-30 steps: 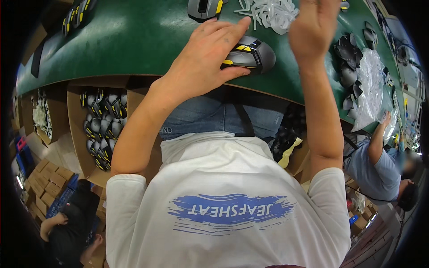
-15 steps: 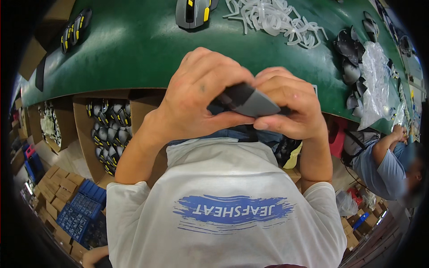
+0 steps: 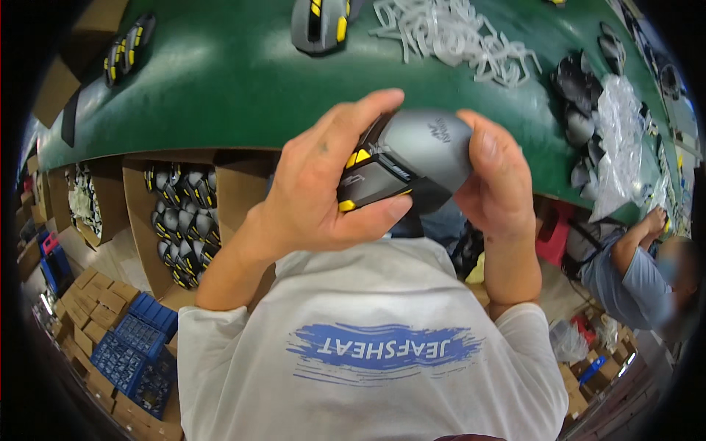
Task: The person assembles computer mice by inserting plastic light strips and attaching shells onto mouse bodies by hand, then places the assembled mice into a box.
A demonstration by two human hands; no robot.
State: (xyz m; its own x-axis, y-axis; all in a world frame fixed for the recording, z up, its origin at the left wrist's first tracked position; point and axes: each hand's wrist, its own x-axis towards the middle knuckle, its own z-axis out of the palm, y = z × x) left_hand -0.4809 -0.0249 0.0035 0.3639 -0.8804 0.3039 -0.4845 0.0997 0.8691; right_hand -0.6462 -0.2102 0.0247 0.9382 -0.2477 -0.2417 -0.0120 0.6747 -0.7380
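Observation:
A grey and black computer mouse with yellow keys (image 3: 425, 151) is held above the near edge of the green table. My left hand (image 3: 316, 176) grips its yellow-keyed end, thumb along the near side and fingers on the far side. At the smooth grey rounded end, my right hand (image 3: 500, 169) is closed against the shell, its thumb on top and the other fingers largely hidden. Printing shows on the shell. Another mouse (image 3: 318, 29) lies on the table beyond my hands.
Clear plastic pieces (image 3: 456, 40) are heaped on the green table (image 3: 213, 95). Loose shells (image 3: 577, 95) and a clear bag (image 3: 614, 147) lie at right. A cardboard box (image 3: 140, 228) of mice stands below the edge at left. A co-worker (image 3: 632, 272) sits at far right.
The mouse has been turned so its grey top and yellow keys face up. My right hand has shifted its grip to the rounded end, and its fingers have opened somewhat.

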